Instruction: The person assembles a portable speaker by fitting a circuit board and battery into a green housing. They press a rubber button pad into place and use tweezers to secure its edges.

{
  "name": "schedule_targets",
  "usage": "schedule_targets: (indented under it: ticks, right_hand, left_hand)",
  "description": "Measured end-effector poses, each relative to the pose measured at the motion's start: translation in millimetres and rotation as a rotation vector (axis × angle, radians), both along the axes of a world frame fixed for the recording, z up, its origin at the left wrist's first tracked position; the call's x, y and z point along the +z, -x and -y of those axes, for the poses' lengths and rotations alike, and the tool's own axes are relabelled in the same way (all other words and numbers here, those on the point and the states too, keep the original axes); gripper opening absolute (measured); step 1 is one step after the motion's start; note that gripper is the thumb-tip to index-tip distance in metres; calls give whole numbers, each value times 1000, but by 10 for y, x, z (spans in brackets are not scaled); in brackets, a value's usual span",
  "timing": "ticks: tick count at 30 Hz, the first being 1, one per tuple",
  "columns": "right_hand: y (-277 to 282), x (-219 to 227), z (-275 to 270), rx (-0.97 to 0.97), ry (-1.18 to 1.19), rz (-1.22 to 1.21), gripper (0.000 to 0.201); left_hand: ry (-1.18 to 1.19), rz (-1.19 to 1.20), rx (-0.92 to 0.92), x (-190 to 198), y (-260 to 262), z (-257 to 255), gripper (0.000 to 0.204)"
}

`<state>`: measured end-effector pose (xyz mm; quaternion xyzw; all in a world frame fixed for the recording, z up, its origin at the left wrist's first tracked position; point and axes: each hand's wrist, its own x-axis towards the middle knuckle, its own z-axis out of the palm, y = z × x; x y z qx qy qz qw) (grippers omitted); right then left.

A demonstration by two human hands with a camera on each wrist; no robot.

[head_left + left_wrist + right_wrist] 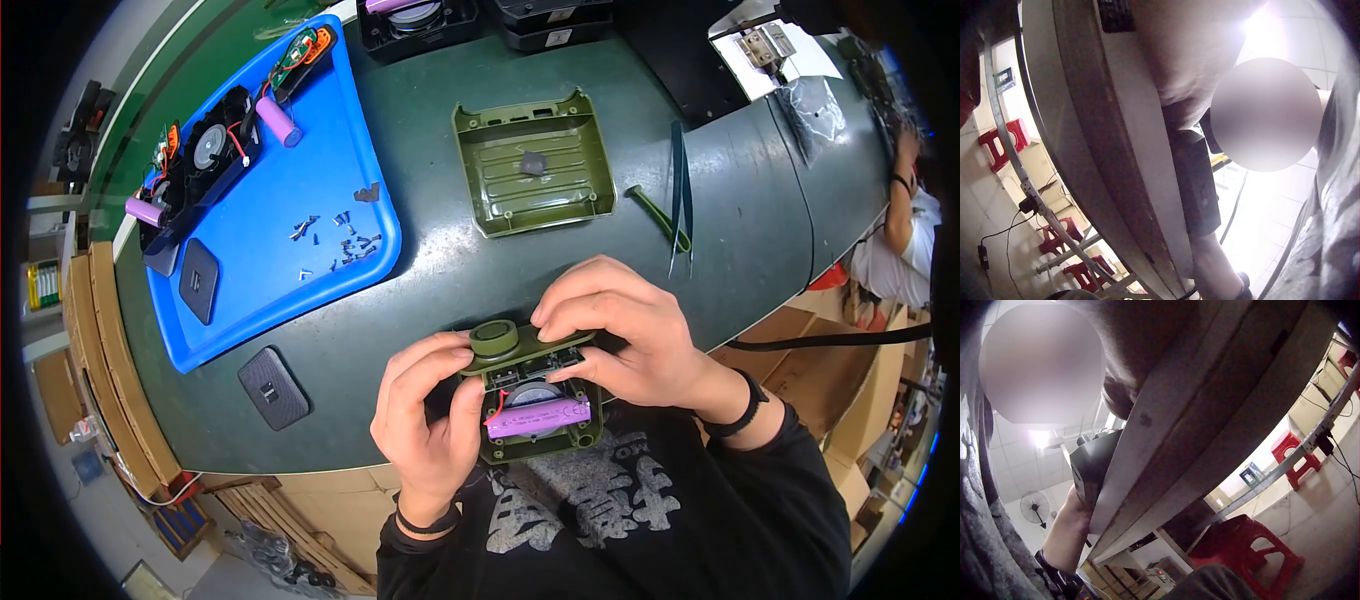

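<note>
At the near table edge, both hands grip an open olive-green speaker housing (497,453). Inside it are a purple cylindrical battery (538,419), red wires and a round speaker partly behind the battery. My left hand (425,410) holds the left end of the green top panel (545,348), fingers beside its round knob (494,338). On the right, my right hand (635,340) pinches the panel, fingers above and thumb below near the dark circuit parts (535,368). Both wrist views show mostly the table's underside; the housing is a dark block (1196,184) in the left one.
A blue tray (375,215) holds screws, black speaker parts and purple batteries. Ahead lies a green shell (500,190), with tweezers (682,190) and a green strap (655,215) to its right. A dark mesh cover (273,388) lies left. Another person (900,240) is at far right.
</note>
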<state>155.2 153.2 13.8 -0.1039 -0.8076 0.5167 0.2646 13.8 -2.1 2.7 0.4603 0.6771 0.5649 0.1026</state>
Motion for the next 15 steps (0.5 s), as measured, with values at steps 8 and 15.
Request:
schedule_targets:
  ticks: [8, 15]
  right_hand:
    - [3, -5, 9, -16, -49, -29, 33]
    - [-6, -19, -18, -9, -107, -18, 26]
  left_hand:
    - [-11, -13, 9, -13, -8, 7, 26]
    - [-11, -35, -11, -7, -5, 15, 25]
